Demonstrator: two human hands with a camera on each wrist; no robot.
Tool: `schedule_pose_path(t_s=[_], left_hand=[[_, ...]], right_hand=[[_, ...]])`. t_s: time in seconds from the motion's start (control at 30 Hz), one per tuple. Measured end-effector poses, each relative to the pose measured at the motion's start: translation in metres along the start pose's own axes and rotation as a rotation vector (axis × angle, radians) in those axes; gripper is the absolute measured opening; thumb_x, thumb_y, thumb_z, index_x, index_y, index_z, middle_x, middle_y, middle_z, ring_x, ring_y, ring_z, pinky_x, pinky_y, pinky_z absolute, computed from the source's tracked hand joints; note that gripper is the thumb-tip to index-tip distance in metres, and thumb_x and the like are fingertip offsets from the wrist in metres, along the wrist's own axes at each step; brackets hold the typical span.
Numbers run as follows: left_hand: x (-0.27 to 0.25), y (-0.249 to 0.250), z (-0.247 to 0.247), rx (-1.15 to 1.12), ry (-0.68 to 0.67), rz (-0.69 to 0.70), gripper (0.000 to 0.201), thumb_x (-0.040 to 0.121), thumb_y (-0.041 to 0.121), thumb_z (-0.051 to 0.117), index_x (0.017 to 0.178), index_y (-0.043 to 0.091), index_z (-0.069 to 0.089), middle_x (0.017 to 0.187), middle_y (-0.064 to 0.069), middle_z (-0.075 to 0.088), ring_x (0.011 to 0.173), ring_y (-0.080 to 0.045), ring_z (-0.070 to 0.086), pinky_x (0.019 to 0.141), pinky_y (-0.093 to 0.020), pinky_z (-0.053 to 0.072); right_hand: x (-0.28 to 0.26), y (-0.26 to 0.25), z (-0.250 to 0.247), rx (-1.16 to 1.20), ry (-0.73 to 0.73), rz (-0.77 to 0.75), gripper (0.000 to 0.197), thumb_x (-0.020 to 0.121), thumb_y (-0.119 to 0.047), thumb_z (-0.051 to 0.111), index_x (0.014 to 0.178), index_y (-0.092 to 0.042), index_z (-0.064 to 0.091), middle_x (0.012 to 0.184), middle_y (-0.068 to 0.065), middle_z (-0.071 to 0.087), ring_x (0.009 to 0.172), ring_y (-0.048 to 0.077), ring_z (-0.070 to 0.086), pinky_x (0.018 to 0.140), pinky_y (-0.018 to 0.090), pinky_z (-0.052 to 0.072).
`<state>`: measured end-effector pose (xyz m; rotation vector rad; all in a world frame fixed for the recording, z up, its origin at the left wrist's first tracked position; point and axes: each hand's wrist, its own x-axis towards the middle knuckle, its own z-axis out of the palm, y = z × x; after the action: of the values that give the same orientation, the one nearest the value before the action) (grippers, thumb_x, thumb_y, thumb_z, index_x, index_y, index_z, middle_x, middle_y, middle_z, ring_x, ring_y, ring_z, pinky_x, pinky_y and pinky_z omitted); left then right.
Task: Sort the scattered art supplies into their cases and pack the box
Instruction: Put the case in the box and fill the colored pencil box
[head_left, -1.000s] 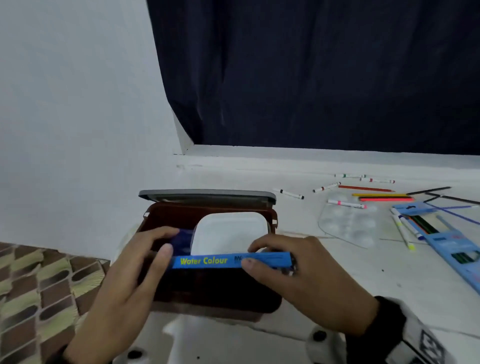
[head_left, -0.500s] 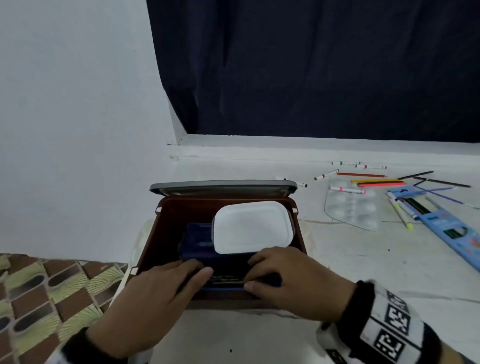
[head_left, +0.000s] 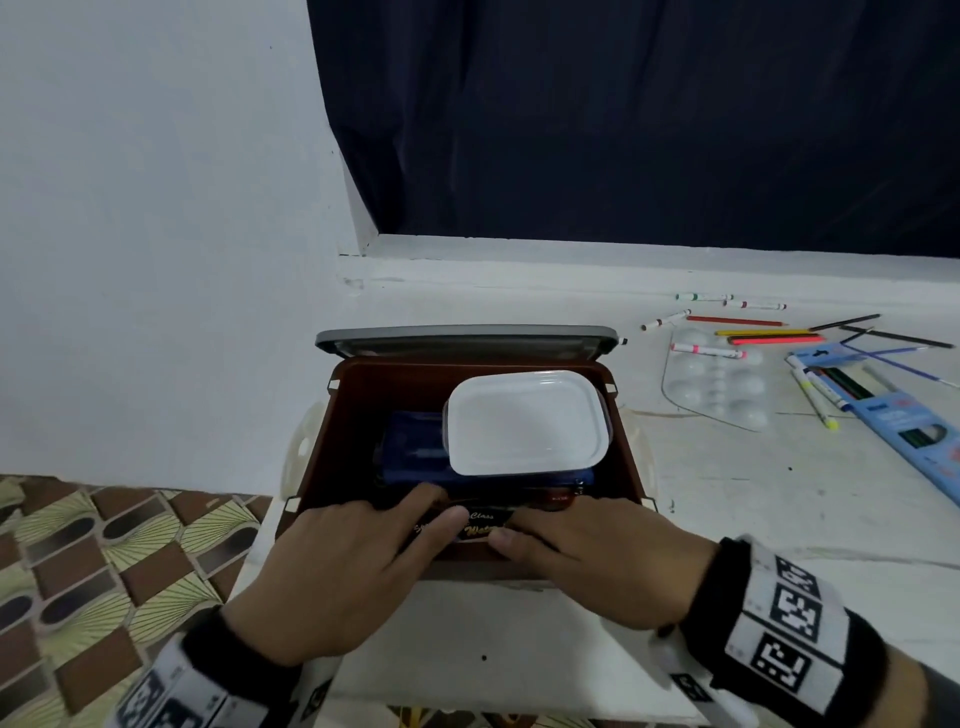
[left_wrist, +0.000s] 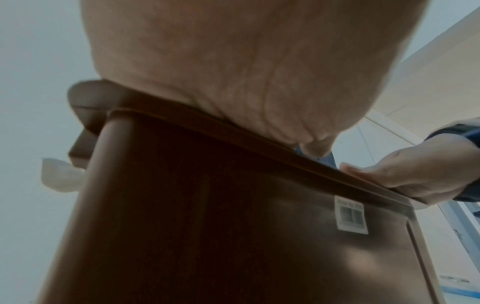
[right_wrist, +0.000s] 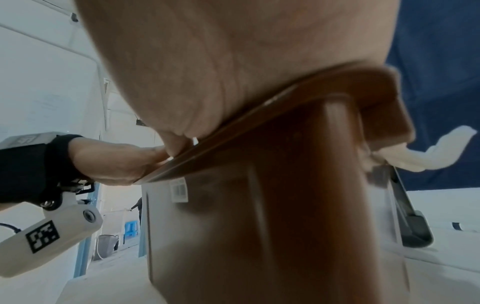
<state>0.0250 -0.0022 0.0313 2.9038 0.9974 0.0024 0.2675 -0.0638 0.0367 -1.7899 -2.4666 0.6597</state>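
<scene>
An open brown box (head_left: 626, 441) stands on the white table, its grey lid (head_left: 467, 335) raised behind. Inside lie a white lidded container (head_left: 524, 423), a dark blue case (head_left: 410, 447) and, at the front, a dark water colour box (head_left: 485, 522). My left hand (head_left: 363, 545) and right hand (head_left: 587, 540) lie flat over the box's front, fingers pressing on the water colour box. Most of it is hidden under them. In the wrist views each palm (left_wrist: 221, 72) (right_wrist: 221, 61) rests on the brown rim (left_wrist: 259, 152), above the box's front wall (right_wrist: 285, 205).
Markers and coloured pencils (head_left: 748, 322) lie scattered at the back right, beside a clear paint palette (head_left: 722, 387) and a blue pencil case (head_left: 909, 421). A patterned surface (head_left: 104, 561) is left of the table. A dark curtain (head_left: 623, 130) hangs behind.
A second ago both hands held the water colour box on edge above the brown box. It has gone down flat inside the front, and both hands have lowered onto it.
</scene>
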Motion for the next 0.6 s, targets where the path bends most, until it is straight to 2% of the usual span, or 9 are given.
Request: schedule_pose_path(t_s=[0.03, 0.07, 0.1, 0.17, 0.27, 0.33, 0.43, 0.53, 0.6], left_hand=[[0.0, 0.0, 0.001, -0.025, -0.026, -0.035, 0.054, 0.104, 0.043, -0.001, 0.133, 0.026, 0.042, 0.111, 0.006, 0.061, 0.057, -0.02, 0.053, 0.041, -0.033, 0.038], [-0.001, -0.001, 0.004, -0.009, 0.056, -0.072, 0.066, 0.099, 0.054, -0.013, 0.133, 0.032, 0.039, 0.107, 0.011, 0.062, 0.064, -0.017, 0.055, 0.048, -0.03, 0.036], [-0.003, -0.001, 0.006, -0.061, 0.137, -0.145, 0.068, 0.095, 0.063, -0.015, 0.131, 0.038, 0.038, 0.097, 0.014, 0.061, 0.07, -0.012, 0.057, 0.052, -0.025, 0.034], [-0.004, 0.001, 0.006, -0.246, 0.201, -0.224, 0.052, 0.094, 0.069, 0.006, 0.127, 0.044, 0.038, 0.087, 0.021, 0.056, 0.08, -0.003, 0.057, 0.06, -0.019, 0.04], [-0.002, -0.001, -0.004, -0.404, 0.169, -0.242, 0.048, 0.091, 0.068, 0.025, 0.13, 0.045, 0.04, 0.103, 0.025, 0.055, 0.095, 0.003, 0.054, 0.077, -0.019, 0.047], [-0.003, -0.008, -0.009, -0.347, 0.171, -0.241, 0.05, 0.092, 0.07, 0.024, 0.132, 0.045, 0.041, 0.111, 0.025, 0.053, 0.101, 0.002, 0.052, 0.082, -0.02, 0.048], [-0.005, -0.016, -0.026, -0.238, 0.144, -0.221, 0.059, 0.09, 0.074, 0.02, 0.135, 0.043, 0.044, 0.118, 0.026, 0.051, 0.107, 0.001, 0.05, 0.088, -0.021, 0.048], [-0.003, -0.026, -0.046, -0.12, 0.087, -0.167, 0.069, 0.089, 0.073, 0.015, 0.139, 0.037, 0.047, 0.125, 0.022, 0.053, 0.112, -0.003, 0.051, 0.095, -0.024, 0.047], [0.006, -0.033, -0.055, -0.005, 0.021, -0.131, 0.073, 0.091, 0.073, 0.012, 0.142, 0.033, 0.046, 0.13, 0.017, 0.055, 0.113, -0.007, 0.053, 0.097, -0.028, 0.048]], right_hand=[[-0.002, -0.001, -0.002, 0.038, 0.019, 0.011, 0.063, 0.091, -0.075, 0.008, 0.105, -0.034, 0.054, 0.098, -0.01, 0.064, 0.088, 0.01, 0.062, 0.079, 0.038, 0.052], [-0.003, -0.002, -0.005, 0.079, 0.062, 0.017, 0.058, 0.093, -0.072, 0.014, 0.1, -0.031, 0.055, 0.091, -0.009, 0.064, 0.082, 0.008, 0.061, 0.077, 0.037, 0.051], [-0.006, -0.003, -0.01, 0.116, 0.128, 0.023, 0.052, 0.097, -0.066, 0.021, 0.096, -0.028, 0.056, 0.083, -0.008, 0.063, 0.076, 0.009, 0.06, 0.073, 0.036, 0.051], [-0.01, 0.001, -0.025, 0.074, 0.315, 0.008, 0.038, 0.098, -0.057, 0.033, 0.097, -0.028, 0.058, 0.079, -0.01, 0.062, 0.072, 0.008, 0.058, 0.068, 0.036, 0.05], [-0.009, 0.017, -0.052, -0.121, 0.489, -0.025, 0.03, 0.093, -0.052, 0.043, 0.11, -0.032, 0.058, 0.095, -0.016, 0.06, 0.09, 0.009, 0.058, 0.075, 0.035, 0.052], [-0.003, 0.028, -0.063, -0.229, 0.417, -0.019, 0.038, 0.093, -0.054, 0.048, 0.122, -0.031, 0.054, 0.114, -0.012, 0.058, 0.108, 0.012, 0.053, 0.085, 0.033, 0.049], [0.011, 0.042, -0.062, -0.333, 0.242, -0.003, 0.064, 0.088, -0.062, 0.054, 0.141, -0.028, 0.039, 0.14, -0.004, 0.044, 0.129, 0.018, 0.041, 0.1, 0.034, 0.044], [0.024, 0.049, -0.048, -0.424, 0.167, 0.024, 0.083, 0.083, -0.068, 0.057, 0.148, -0.024, 0.031, 0.148, 0.008, 0.038, 0.135, 0.027, 0.038, 0.106, 0.039, 0.042], [0.03, 0.053, -0.041, -0.483, 0.15, 0.041, 0.088, 0.078, -0.067, 0.063, 0.148, -0.02, 0.037, 0.144, 0.017, 0.045, 0.131, 0.034, 0.045, 0.106, 0.043, 0.044]])
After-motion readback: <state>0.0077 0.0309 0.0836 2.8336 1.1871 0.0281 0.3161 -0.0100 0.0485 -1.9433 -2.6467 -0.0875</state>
